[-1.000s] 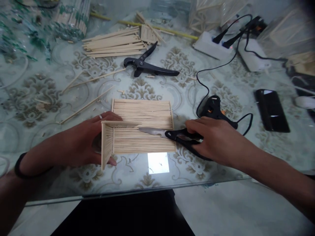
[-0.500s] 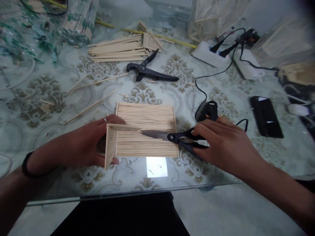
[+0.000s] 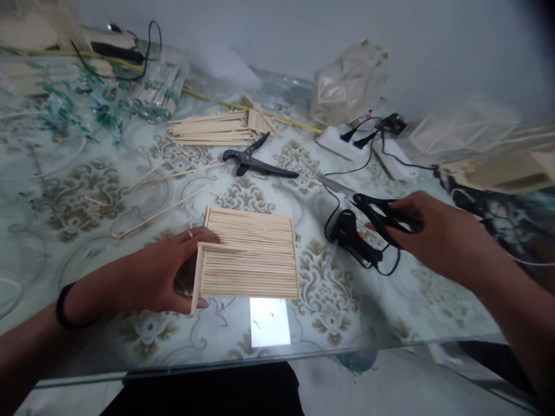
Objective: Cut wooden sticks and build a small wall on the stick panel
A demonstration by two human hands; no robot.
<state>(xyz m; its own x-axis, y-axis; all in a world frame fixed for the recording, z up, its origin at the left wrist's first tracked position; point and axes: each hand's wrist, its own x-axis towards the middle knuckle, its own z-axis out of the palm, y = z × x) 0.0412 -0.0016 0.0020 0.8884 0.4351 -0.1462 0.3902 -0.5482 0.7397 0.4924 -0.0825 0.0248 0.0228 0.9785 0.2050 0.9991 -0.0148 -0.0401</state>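
Note:
My left hand (image 3: 173, 271) grips the left end of a small panel structure made of thin wooden sticks (image 3: 255, 254), thumb at the near side and fingers behind its upright end wall. The flat stick panel rests on the glass-topped table, with a narrow strip standing across it. In my right hand (image 3: 442, 231) are black-handled scissors (image 3: 377, 214), lifted to the right of the panel with the blades pointing up and left. Below the scissors a black glue gun (image 3: 353, 240) lies on the table with its cord.
Black hand pruners (image 3: 255, 163) lie beyond the panel, near a pile of wooden sticks (image 3: 212, 128). Loose sticks (image 3: 162, 211) are scattered at left. White power strips (image 3: 347, 143) with plugs stand at back right. Bagged sticks (image 3: 160, 86) and stick frames (image 3: 349, 81) are farther back.
My right hand has lifted the scissors off the panel and carried them right, above the glue gun. My left hand still holds the panel structure. The view has tilted up and shifted right.

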